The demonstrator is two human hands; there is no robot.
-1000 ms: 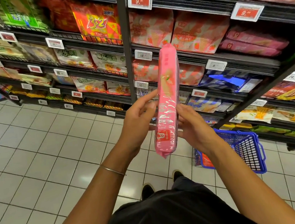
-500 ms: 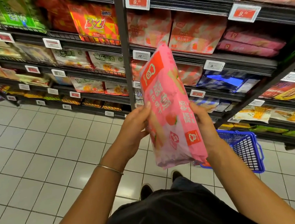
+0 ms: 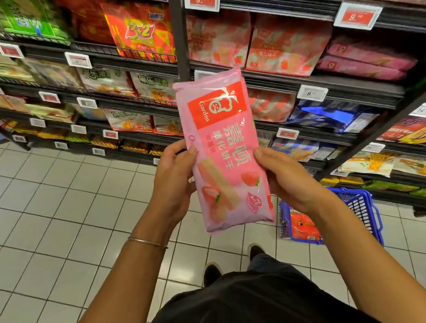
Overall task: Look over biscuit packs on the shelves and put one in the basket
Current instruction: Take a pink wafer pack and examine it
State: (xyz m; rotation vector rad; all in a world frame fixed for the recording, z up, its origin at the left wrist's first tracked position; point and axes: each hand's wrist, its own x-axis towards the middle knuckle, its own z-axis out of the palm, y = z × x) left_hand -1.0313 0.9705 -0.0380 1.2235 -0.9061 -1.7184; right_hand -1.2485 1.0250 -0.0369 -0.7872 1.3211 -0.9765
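Head view: a flat pink plastic pack of strawberry wafer biscuits [image 3: 223, 155] stands upright between both sets of fingers [image 3: 176, 149], its front to the camera. The left hand [image 3: 174, 184] and right hand [image 3: 285, 179] each grip a long edge. The blue plastic basket [image 3: 363, 213] sits on the floor below the right fingers — best to lower the pack flat and release it low, over the basket's open top.

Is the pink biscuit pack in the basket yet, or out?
Out. The left hand and right hand hold the pink pack upright before the shelves; the blue basket sits apart on the floor.
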